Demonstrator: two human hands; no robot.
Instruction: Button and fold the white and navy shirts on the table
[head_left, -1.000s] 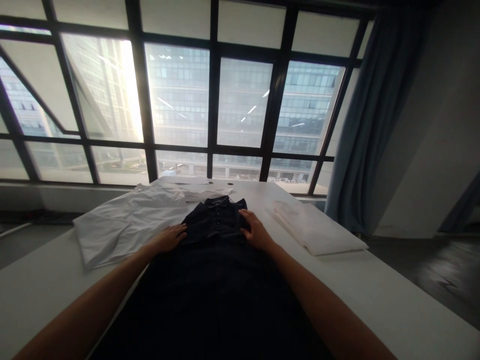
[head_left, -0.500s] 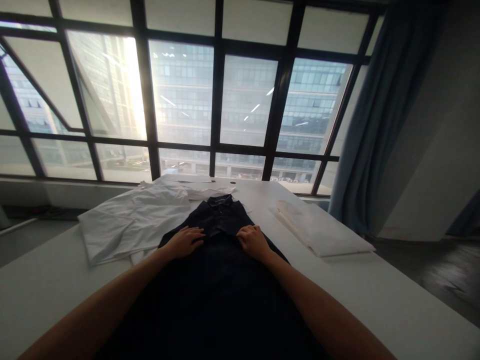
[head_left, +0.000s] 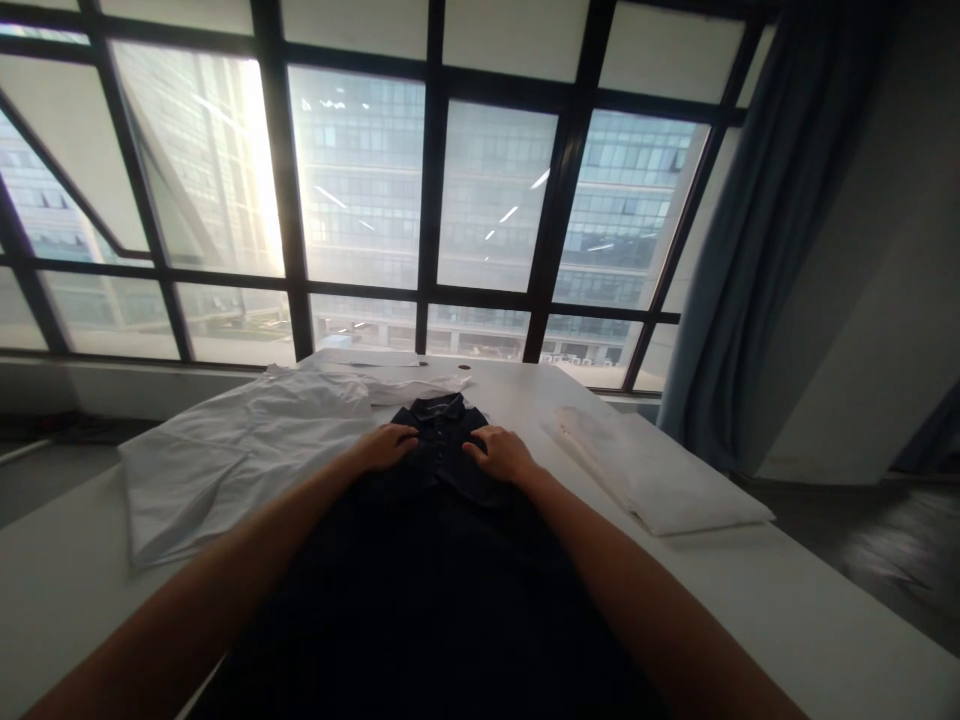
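Dark shirt (head_left: 435, 560), hands now nearer collar (head_left: 437, 410)

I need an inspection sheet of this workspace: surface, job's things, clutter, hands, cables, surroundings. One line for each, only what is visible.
Surface: white table, long, reaching toward the window.
Job's things: dark shirt laid flat, collar at the far end.
Clutter: white shirt spread left of the dark one; folded white cloth on the right; more white fabric beyond the collar.
Hands: left hand and right hand rest palm down on the dark shirt, either side of the collar.
Cables: nothing seen.
Surroundings: large window with dark frames, buildings outside; blue curtain at right.
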